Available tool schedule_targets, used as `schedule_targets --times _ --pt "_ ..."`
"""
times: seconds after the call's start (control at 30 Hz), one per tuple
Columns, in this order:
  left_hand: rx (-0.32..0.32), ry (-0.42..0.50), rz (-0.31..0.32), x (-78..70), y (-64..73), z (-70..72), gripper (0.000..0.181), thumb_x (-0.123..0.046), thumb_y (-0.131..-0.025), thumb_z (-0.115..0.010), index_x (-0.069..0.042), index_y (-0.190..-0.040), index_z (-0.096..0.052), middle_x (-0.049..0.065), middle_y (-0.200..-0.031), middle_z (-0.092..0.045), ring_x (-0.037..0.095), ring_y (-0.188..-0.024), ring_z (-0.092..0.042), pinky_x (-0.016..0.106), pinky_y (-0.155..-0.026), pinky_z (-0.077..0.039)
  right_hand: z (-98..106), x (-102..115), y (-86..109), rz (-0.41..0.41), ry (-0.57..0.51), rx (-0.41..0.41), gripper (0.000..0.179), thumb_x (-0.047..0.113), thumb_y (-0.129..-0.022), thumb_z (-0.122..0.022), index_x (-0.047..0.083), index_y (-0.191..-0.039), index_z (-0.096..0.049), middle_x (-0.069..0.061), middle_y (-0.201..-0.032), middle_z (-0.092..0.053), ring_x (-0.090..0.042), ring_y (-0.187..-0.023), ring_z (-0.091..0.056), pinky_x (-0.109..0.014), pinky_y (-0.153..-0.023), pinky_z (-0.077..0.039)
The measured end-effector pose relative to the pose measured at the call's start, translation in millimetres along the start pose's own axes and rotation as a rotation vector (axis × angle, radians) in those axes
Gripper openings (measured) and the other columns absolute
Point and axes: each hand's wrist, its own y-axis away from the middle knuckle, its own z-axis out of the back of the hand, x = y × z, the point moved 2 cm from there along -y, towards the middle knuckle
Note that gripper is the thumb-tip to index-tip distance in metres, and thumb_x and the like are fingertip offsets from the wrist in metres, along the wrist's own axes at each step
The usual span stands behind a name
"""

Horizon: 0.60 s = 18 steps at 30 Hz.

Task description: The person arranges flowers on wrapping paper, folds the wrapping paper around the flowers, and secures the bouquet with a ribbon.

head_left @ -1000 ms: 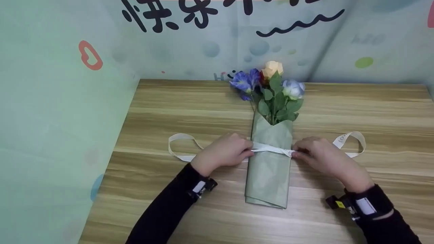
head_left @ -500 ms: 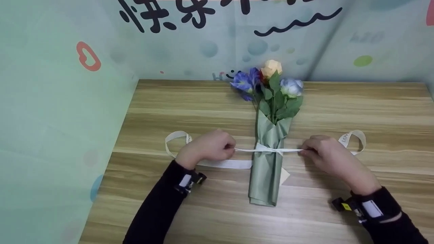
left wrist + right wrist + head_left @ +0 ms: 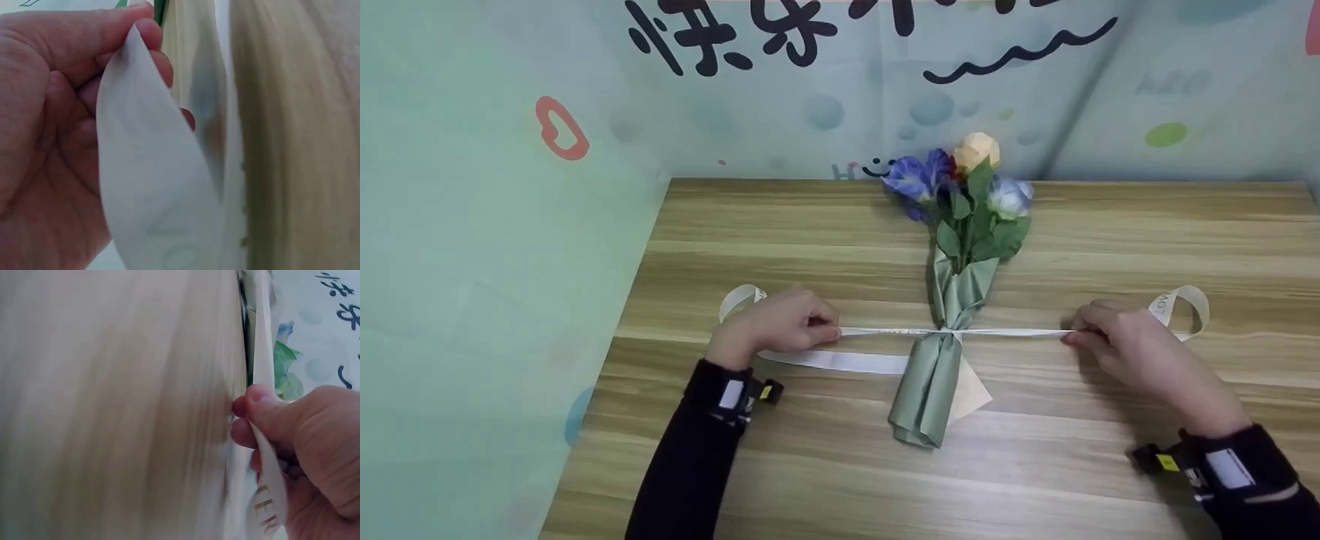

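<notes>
A bouquet wrapped in green paper (image 3: pixel 926 390) lies on the wooden table, its blue, cream and pale blue flowers (image 3: pixel 979 154) towards the back. A white ribbon (image 3: pixel 1012 332) crosses the wrap and cinches it to a narrow waist. My left hand (image 3: pixel 784 321) pinches one side of the ribbon, out to the left of the bouquet. On the other side my right hand (image 3: pixel 1140 352) pinches the opposite length, which runs taut to the knot. Loose printed ribbon hangs from the fingers in both wrist views, as the ribbon end (image 3: pixel 157 163) by the left thumb shows.
A cream paper corner (image 3: pixel 969 394) sticks out from under the wrap at its right. A flat stretch of ribbon (image 3: pixel 840 363) lies on the table (image 3: pixel 1035 480) left of the bouquet. Behind stands a pale printed backdrop (image 3: pixel 825 82).
Both hands have moved apart, left hand leftward and right hand rightward. The ribbon has drawn tight, the wide wrap has gathered at its middle, and the bouquet's lower end has swung left.
</notes>
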Motion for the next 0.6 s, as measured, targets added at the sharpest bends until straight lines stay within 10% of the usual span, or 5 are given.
schedule_targets --times 0.6 --pt "0.064 -0.013 0.098 -16.1 -6.2 12.1 0.035 -0.022 -0.091 -0.061 -0.02 -0.061 -0.044 -0.011 -0.061 -0.038 0.003 -0.057 -0.037 0.021 -0.054 -0.03 7.2 14.5 -13.7 0.007 0.058 0.078 0.01 0.007 -0.081 -0.078 0.011 -0.086 -0.071 0.004 -0.072 -0.062 -0.009 -0.066 -0.055 -0.032 -0.058 -0.049"
